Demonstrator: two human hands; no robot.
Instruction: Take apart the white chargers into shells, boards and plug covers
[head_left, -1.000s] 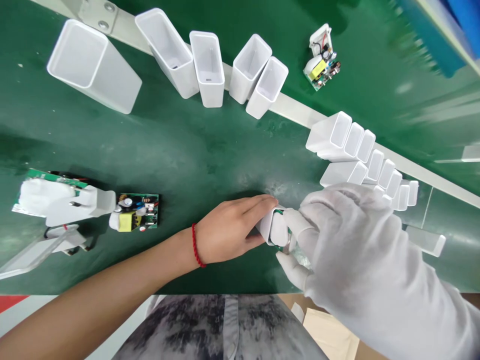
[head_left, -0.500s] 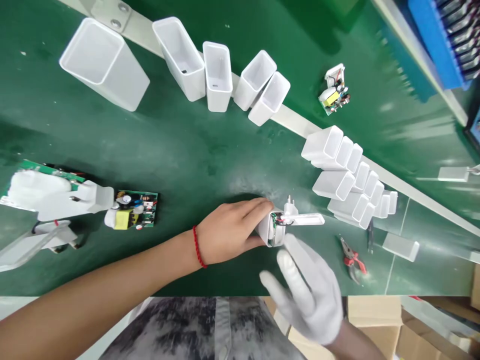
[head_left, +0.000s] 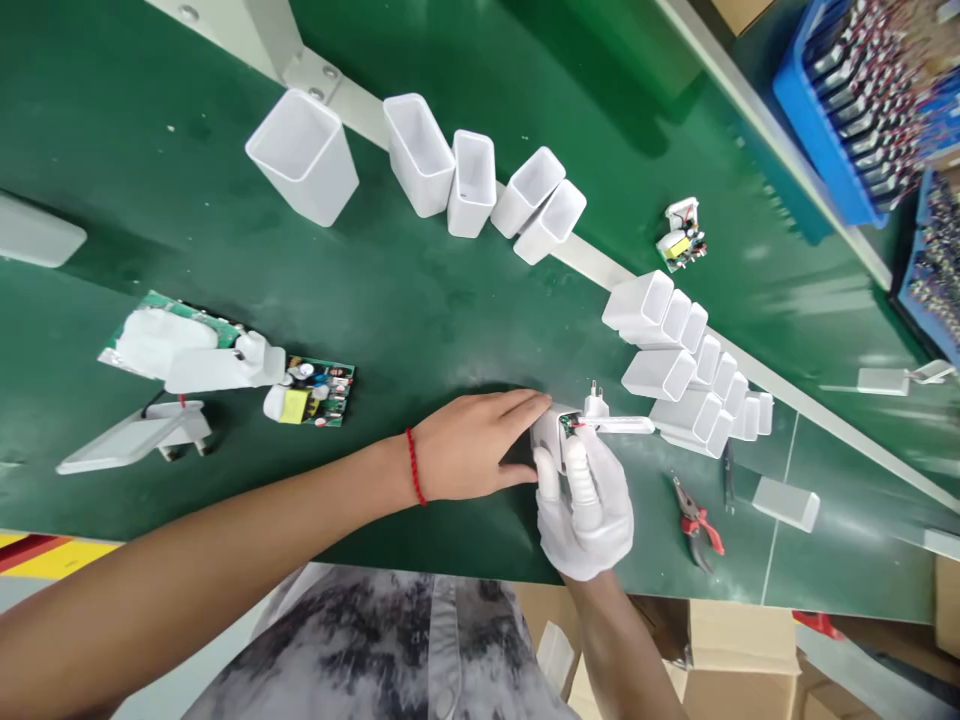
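While the bare left hand point(head_left: 480, 445) clasped the smooth white plastic housing point(head_left: 550, 432) near the front edge of the bench point(head_left: 420, 330), seemingly to steady it, there was the white-gloved right hand point(head_left: 589, 500), fingers curled at the open mouth, grip unclear! Green circuitry point(head_left: 568, 424) peeked out, a two-pin plug cap point(head_left: 596, 407) jutted beyond, and hollow, round-cornered cases point(head_left: 660, 373) clustered toward the bench's right end.

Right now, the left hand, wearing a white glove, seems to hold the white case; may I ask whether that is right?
Not quite: the left hand is bare, as the head view shows, though it does hold the white case.
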